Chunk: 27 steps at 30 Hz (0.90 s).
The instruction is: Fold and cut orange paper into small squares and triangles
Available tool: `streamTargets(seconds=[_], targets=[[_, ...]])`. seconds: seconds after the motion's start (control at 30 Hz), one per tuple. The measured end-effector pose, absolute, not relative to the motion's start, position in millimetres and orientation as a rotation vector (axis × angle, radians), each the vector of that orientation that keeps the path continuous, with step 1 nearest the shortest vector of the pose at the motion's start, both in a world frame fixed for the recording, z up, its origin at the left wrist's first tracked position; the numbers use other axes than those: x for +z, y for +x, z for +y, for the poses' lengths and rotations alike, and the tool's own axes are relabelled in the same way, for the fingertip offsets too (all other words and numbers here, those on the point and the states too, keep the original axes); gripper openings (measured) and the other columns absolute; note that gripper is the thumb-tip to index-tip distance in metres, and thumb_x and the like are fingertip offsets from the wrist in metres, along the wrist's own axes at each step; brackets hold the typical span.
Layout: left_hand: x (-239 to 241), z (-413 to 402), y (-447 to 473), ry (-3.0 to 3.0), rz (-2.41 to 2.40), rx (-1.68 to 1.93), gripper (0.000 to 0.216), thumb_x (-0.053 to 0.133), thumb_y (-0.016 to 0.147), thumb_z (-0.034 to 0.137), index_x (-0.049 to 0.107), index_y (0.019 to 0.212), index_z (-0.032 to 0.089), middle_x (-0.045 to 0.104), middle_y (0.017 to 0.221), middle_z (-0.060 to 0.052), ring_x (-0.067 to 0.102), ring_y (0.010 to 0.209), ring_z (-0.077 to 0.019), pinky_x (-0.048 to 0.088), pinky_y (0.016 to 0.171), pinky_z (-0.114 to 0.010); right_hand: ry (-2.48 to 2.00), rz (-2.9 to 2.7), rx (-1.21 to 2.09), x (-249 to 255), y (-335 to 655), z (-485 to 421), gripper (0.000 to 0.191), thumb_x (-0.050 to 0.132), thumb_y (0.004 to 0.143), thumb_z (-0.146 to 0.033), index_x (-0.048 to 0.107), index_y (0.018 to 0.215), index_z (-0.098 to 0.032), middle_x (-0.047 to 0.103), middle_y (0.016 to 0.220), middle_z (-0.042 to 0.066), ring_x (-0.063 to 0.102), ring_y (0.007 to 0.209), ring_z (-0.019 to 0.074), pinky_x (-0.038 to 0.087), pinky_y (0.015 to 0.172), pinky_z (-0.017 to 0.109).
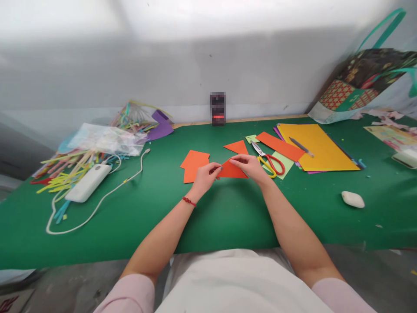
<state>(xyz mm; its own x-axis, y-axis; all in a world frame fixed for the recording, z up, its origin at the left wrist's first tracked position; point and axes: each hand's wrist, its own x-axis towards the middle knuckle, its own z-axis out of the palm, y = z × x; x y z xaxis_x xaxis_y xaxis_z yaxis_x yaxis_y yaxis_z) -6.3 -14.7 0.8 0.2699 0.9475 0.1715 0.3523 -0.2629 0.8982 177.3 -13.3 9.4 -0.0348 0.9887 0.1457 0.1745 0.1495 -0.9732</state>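
Between my two hands is a folded orange paper triangle (233, 171), just above the green table. My left hand (207, 174) pinches its left corner, and a red bead bracelet circles that wrist. With thumb and fingers, my right hand (247, 165) grips the paper's upper edge. Orange paper pieces (192, 167) lie flat beside my left hand. Behind my right hand rests another orange triangle (239, 147). Scissors (260, 150) with red and yellow handles lie right of my right hand, partly over pale green paper (283, 161).
An orange strip (280, 146) and a pen (301, 146) lie on a stack of yellow paper (329, 150). A white power bank (88, 182) with a cable sits left, near many coloured strips (58, 167). A phone (218, 108) leans on the wall. A white oval object (352, 199) lies right.
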Motion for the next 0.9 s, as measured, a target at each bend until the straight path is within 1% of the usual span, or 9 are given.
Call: streamTargets(seconds=[0.13, 0.23, 0.4, 0.53, 0.67, 0.9], targets=[[0.5, -13.8, -4.8, 1.692, 1.164, 1.009, 0.017, 0.056, 0.076, 0.034, 0.064, 0.079, 0.019, 0.062, 0.062, 0.002, 0.058, 0.050, -0.0107, 0.047, 0.050, -0.023, -1.169, -1.374, 0.946, 7.9, 173.8, -11.9, 0.016, 0.068, 0.066, -0.034, 0.070, 0.071, -0.020, 0.070, 0.074, 0.002, 0.064, 0.074, 0.0185, 0.049, 0.069, 0.030], [2.3, -11.8, -3.4, 1.517, 1.127, 1.039, 0.024, 0.062, 0.072, 0.039, 0.064, 0.081, 0.018, 0.065, 0.067, -0.001, 0.062, 0.055, -0.0124, 0.050, 0.052, -0.024, -1.106, -1.341, 0.814, 7.7, 172.2, -12.1, 0.014, 0.067, 0.067, -0.034, 0.069, 0.069, -0.020, 0.068, 0.069, 0.001, 0.061, 0.068, 0.0166, 0.048, 0.065, 0.029], [6.8, -10.5, -2.9, 1.254, 1.051, 1.032, 0.035, 0.072, 0.060, 0.044, 0.065, 0.077, 0.014, 0.069, 0.072, -0.005, 0.067, 0.068, -0.0173, 0.055, 0.066, -0.030, -1.045, -1.314, 0.689, 11.1, 172.1, -13.5, 0.012, 0.066, 0.069, -0.033, 0.068, 0.068, -0.021, 0.066, 0.065, 0.000, 0.059, 0.065, 0.0152, 0.047, 0.064, 0.029], [9.0, -12.9, -1.6, 1.152, 1.044, 1.076, 0.035, 0.076, 0.056, 0.042, 0.065, 0.074, 0.013, 0.069, 0.073, -0.005, 0.067, 0.069, -0.0171, 0.055, 0.072, -0.033, -1.047, -1.294, 0.658, 13.2, 171.2, -14.1, 0.015, 0.066, 0.068, -0.036, 0.066, 0.067, -0.021, 0.064, 0.065, 0.000, 0.058, 0.063, 0.0151, 0.047, 0.063, 0.029], [8.0, -14.1, 0.5, 1.131, 1.062, 1.130, 0.032, 0.076, 0.056, 0.039, 0.065, 0.071, 0.013, 0.068, 0.071, -0.003, 0.066, 0.068, -0.0159, 0.056, 0.071, -0.032, -1.085, -1.300, 0.650, 11.6, 170.2, -14.0, 0.019, 0.064, 0.069, -0.041, 0.066, 0.067, -0.021, 0.064, 0.067, 0.000, 0.058, 0.065, 0.0162, 0.047, 0.065, 0.030], [6.3, -16.2, 1.8, 1.251, 1.106, 1.240, 0.028, 0.071, 0.062, 0.039, 0.067, 0.073, 0.014, 0.068, 0.069, -0.002, 0.066, 0.068, -0.0157, 0.057, 0.069, -0.031, -1.111, -1.263, 0.693, 11.0, 167.9, -14.6, 0.023, 0.064, 0.068, -0.045, 0.065, 0.067, -0.021, 0.064, 0.067, 0.001, 0.058, 0.067, 0.0174, 0.048, 0.066, 0.032]])
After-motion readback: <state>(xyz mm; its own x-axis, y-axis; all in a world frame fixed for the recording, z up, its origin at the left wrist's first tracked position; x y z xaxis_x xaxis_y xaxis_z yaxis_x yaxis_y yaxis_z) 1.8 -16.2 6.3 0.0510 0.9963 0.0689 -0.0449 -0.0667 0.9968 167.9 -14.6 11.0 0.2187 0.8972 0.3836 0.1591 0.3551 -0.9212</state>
